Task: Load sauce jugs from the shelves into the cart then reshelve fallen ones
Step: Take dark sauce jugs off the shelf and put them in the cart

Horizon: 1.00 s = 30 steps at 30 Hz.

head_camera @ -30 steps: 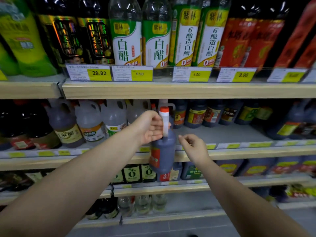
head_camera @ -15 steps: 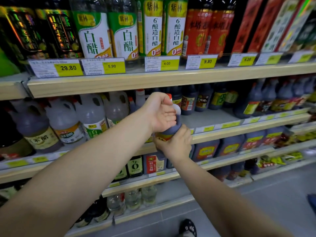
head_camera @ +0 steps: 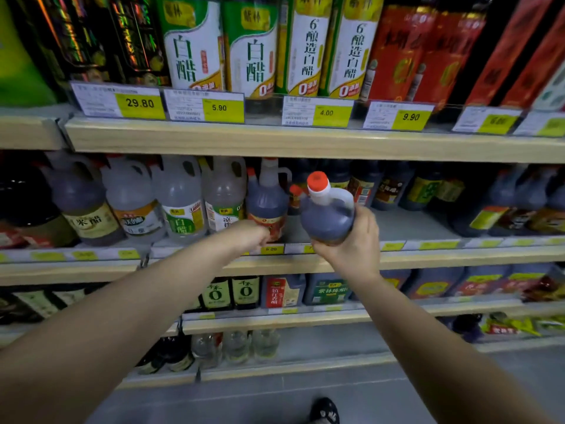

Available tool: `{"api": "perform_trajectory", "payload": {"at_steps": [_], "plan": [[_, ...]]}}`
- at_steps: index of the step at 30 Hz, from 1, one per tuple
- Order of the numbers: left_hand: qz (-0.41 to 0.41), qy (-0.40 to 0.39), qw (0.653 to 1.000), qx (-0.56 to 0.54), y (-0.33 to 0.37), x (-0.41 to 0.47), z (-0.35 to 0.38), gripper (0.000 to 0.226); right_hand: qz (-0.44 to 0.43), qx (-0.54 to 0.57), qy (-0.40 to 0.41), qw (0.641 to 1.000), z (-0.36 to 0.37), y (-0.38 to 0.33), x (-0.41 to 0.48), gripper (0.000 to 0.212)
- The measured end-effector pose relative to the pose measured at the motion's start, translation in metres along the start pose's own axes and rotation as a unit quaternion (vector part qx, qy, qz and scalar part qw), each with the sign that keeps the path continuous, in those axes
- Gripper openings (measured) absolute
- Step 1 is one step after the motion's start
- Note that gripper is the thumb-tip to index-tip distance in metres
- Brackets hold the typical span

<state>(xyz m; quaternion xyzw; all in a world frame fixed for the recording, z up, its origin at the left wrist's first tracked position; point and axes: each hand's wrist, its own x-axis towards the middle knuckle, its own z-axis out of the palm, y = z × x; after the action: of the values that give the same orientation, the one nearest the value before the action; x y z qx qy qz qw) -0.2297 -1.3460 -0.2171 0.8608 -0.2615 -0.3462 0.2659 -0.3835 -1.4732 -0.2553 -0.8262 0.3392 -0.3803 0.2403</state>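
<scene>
Head view: my right hand (head_camera: 351, 246) grips the tilted jug (head_camera: 327, 218) mid-frame; left hand (head_camera: 255, 235) curls at a shelf jug (head_camera: 266, 200), hold unclear. I should level mine, supporting its base.

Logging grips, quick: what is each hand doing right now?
Left hand: at the shelf jug, grip cannot be told.
Right hand: holding a dark jug.

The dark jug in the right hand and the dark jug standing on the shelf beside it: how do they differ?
The held jug is tilted, gripped low by the right hand; the shelf jug stands upright on the middle shelf. The held jug's label is mostly hidden by the hand; the shelf jug's orange label shows. Both hold dark liquid under red caps.
</scene>
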Motion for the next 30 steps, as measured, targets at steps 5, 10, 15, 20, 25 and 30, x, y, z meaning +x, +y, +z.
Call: {"api": "perform_trajectory", "payload": {"at_steps": [5, 10, 15, 20, 25, 30], "plan": [[0.044, 0.09, 0.963, 0.251, -0.041, 0.027, 0.017, 0.048, -0.019, 0.057, -0.053, 0.997, 0.009, 0.003, 0.031, 0.08], [0.033, 0.101, 0.952, 0.286, -0.037, 0.025, 0.012, 0.041, -0.005, 0.076, -0.114, 0.991, 0.027, 0.019, 0.052, 0.077], [0.024, 0.118, 0.938, 0.326, -0.035, 0.029, 0.014, 0.042, 0.094, 0.121, -0.173, 0.973, 0.047, 0.04, 0.061, 0.091], [0.02, 0.132, 0.936, 0.327, -0.029, 0.031, 0.016, 0.04, 0.107, 0.158, -0.218, 0.957, 0.054, 0.049, 0.068, 0.079], [0.023, 0.131, 0.953, 0.271, -0.018, 0.03, 0.013, 0.033, 0.125, 0.209, -0.228, 0.943, 0.054, 0.049, 0.069, 0.083], [0.145, 0.359, 0.91, 0.146, -0.014, 0.03, 0.021, 0.029, 0.091, 0.195, -0.167, 0.962, 0.049, 0.048, 0.049, 0.087]]}}
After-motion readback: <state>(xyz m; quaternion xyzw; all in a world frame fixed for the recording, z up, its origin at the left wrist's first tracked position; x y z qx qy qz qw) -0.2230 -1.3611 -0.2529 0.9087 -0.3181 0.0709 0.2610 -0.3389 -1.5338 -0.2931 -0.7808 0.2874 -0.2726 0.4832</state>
